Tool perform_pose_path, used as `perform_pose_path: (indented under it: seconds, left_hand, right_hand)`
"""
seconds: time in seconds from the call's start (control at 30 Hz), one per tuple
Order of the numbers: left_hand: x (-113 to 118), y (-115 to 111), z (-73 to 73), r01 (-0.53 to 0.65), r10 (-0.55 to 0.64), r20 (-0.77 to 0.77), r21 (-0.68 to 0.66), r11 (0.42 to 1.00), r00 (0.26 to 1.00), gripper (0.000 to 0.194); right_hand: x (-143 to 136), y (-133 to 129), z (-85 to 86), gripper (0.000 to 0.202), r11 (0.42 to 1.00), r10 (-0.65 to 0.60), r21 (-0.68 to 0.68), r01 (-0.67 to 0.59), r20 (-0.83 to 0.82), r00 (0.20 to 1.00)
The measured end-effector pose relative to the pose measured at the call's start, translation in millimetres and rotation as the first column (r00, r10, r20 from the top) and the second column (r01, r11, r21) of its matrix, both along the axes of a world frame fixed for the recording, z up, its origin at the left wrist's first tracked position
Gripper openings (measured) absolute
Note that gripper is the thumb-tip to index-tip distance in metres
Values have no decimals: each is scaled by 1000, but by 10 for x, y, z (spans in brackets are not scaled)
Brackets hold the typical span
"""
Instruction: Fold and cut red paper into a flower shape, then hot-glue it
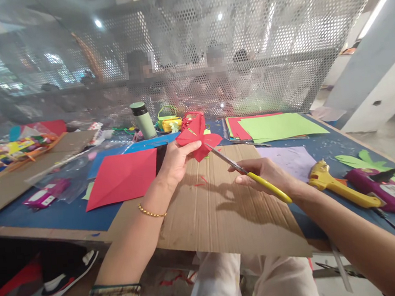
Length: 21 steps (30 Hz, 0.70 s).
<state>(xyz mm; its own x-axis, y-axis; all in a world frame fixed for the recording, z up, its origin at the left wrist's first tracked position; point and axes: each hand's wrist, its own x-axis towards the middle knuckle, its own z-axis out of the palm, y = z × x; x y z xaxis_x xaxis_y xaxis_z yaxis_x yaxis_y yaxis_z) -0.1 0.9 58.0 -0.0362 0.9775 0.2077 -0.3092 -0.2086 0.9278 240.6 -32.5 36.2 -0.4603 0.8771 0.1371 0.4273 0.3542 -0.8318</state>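
Fingers (192,147) tight on red paper (200,130) and scissors (259,180)

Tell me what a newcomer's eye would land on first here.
Probably, mid-frame, the red cut paper in the left hand, with the yellow-handled scissors in the right hand pointing at it. Next, perhaps, the yellow glue gun to the right and the bright green sheet farther back.

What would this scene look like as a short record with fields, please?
Left hand: holds red paper cutout
Right hand: holds yellow-handled scissors, blades at the cutout
Beneath hands: corrugated cardboard, red scraps on it
Left side: red sheet
Right side: yellow glue gun beside purple-and-white box
Far side: light-green bottle; stacked coloured paper, green sheet on top
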Motion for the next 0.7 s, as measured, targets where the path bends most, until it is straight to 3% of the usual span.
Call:
perform_pose_path:
  seconds: [0.7]
  left_hand:
    - [11, -1, 11, -5, 6, -16, 17, 1000, 1000, 36]
  right_hand:
    - [9, -11, 5, 81, 999, 0, 37, -1, 12, 1000]
